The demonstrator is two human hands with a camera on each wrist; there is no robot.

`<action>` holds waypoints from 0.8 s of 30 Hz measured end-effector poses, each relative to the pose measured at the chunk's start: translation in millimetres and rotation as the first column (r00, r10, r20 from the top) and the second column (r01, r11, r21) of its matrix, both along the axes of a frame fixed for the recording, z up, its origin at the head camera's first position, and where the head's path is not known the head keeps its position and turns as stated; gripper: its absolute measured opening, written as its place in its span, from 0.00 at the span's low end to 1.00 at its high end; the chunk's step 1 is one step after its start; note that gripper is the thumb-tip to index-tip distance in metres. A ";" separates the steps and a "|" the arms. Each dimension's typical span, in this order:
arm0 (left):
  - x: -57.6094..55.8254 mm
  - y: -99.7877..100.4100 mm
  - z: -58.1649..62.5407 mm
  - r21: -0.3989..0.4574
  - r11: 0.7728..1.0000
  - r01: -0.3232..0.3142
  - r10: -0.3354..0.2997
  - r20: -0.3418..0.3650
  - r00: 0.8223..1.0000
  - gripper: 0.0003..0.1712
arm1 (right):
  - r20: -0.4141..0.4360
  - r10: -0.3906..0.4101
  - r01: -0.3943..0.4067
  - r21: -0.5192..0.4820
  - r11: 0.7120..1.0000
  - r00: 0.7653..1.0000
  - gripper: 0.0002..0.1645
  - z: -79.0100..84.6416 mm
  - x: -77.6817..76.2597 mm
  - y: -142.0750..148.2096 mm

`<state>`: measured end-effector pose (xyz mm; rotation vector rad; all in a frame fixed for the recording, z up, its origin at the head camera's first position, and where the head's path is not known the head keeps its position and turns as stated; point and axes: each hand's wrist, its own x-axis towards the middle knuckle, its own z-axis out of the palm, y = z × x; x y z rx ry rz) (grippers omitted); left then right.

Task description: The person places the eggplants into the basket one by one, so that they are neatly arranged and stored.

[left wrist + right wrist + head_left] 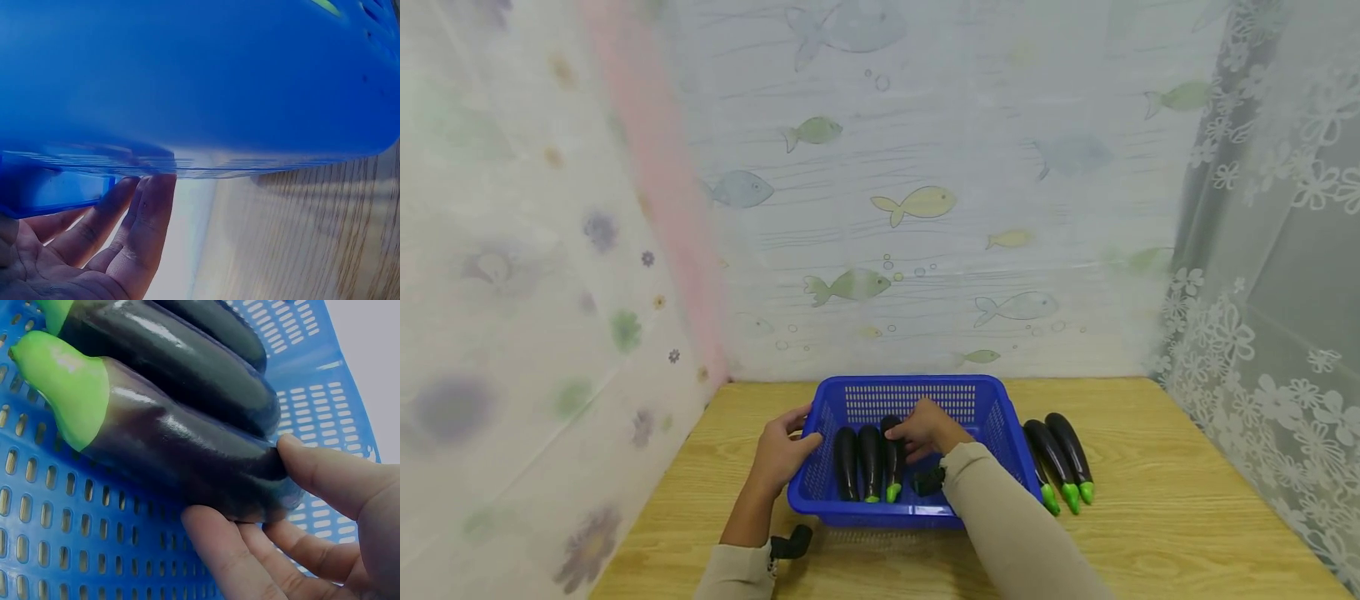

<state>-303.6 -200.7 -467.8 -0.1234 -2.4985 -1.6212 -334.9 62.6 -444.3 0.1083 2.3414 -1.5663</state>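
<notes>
A blue plastic basket (pixel 906 510) with slotted walls stands on the table. Three dark eggplants with green stem ends lie side by side in its left half. My left hand (pixel 780 448) grips the basket's left rim, thumb over the edge and fingers outside; the left wrist view shows those fingers (pixel 140 244) against the outer wall. Inside the basket, my right hand (pixel 927 427) holds the rightmost eggplant (pixel 187 447) near its dark end. Its thumb (pixel 319 465) is on one side and the other fingers on the opposite side. The middle eggplant (pixel 169 356) lies right against it.
Right of the basket, several things share the wooden table (pixel 1157 517): three more eggplants (pixel 1051 454) lie close together, the nearest one partly hidden by the basket's rim. A fish-patterned curtain (pixel 925 292) hangs behind, with patterned sheets at both sides.
</notes>
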 end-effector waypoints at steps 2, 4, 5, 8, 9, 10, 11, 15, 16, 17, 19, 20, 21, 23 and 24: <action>-0.4 0.0 -0.8 0.000 1.000 -0.003 0.003 0.002 1.000 0.35 | 0.007 0.000 0.000 0.000 1.000 1.000 0.27 -0.8 -0.8 0.2; -0.7 0.1 -1.1 -0.002 1.000 -0.006 0.006 0.004 1.000 0.35 | 0.016 -0.001 0.001 0.001 1.000 1.000 0.26 -1.0 -1.9 0.4; -1.1 0.1 -1.2 -0.003 1.000 -0.008 0.008 0.006 1.000 0.35 | 0.013 0.001 -0.001 0.006 1.000 1.000 0.26 -1.4 -2.3 0.9; -1.6 0.3 -0.3 -0.005 1.000 -0.009 0.009 0.009 1.000 0.35 | 0.018 -0.007 0.007 0.028 1.000 1.000 0.24 -4.4 -6.5 0.9; -1.8 0.3 0.2 -0.003 1.000 -0.009 0.009 0.012 1.000 0.35 | 0.018 -0.008 0.007 0.038 0.999 1.000 0.22 -5.1 -7.8 0.8; -1.9 0.2 0.6 -0.003 1.000 -0.007 0.007 0.012 1.000 0.35 | 0.014 -0.007 0.006 0.047 0.999 1.000 0.21 -6.8 -9.6 1.0; -1.9 0.2 1.2 0.000 1.000 -0.005 0.005 0.014 1.000 0.35 | 0.014 -0.007 0.007 0.055 0.998 1.000 0.19 -8.4 -11.2 1.0; -1.7 -0.6 1.8 0.004 1.000 -0.002 0.002 0.016 1.000 0.35 | 0.008 0.002 -0.002 0.068 0.998 1.000 0.14 -9.7 -12.1 0.9; -1.5 -0.6 1.7 0.005 1.000 -0.001 0.001 0.016 1.000 0.35 | 0.008 0.003 -0.004 0.070 0.998 1.000 0.14 -8.9 -11.1 1.0; -1.3 -0.7 1.6 0.006 1.000 0.000 0.000 0.017 1.000 0.35 | 0.011 0.003 -0.004 0.074 0.997 1.000 0.15 -8.1 -10.2 1.0; -1.5 -1.0 0.7 0.007 1.000 -0.001 0.001 0.017 1.000 0.35 | 0.015 0.005 -0.006 0.082 0.997 1.000 0.15 -5.4 -7.2 1.1; -1.6 -1.0 0.4 0.008 1.000 0.000 0.000 0.016 1.000 0.35 | 0.018 0.004 -0.006 0.087 0.996 1.000 0.16 -3.9 -5.8 1.3; -1.8 -1.0 0.0 0.010 1.000 0.000 0.000 0.016 1.000 0.35 | 0.026 0.001 -0.004 0.091 0.996 1.000 0.17 -4.8 -6.9 1.1; -2.3 -1.2 -0.7 0.012 1.000 0.001 -0.001 0.016 1.000 0.35 | 0.031 0.005 -0.008 0.095 0.995 1.000 0.18 -4.8 -7.1 1.1; -2.7 -1.3 -1.1 0.010 1.000 0.000 0.000 0.015 1.000 0.35 | 0.031 0.009 -0.011 0.093 0.996 0.999 0.18 -4.8 -6.3 1.1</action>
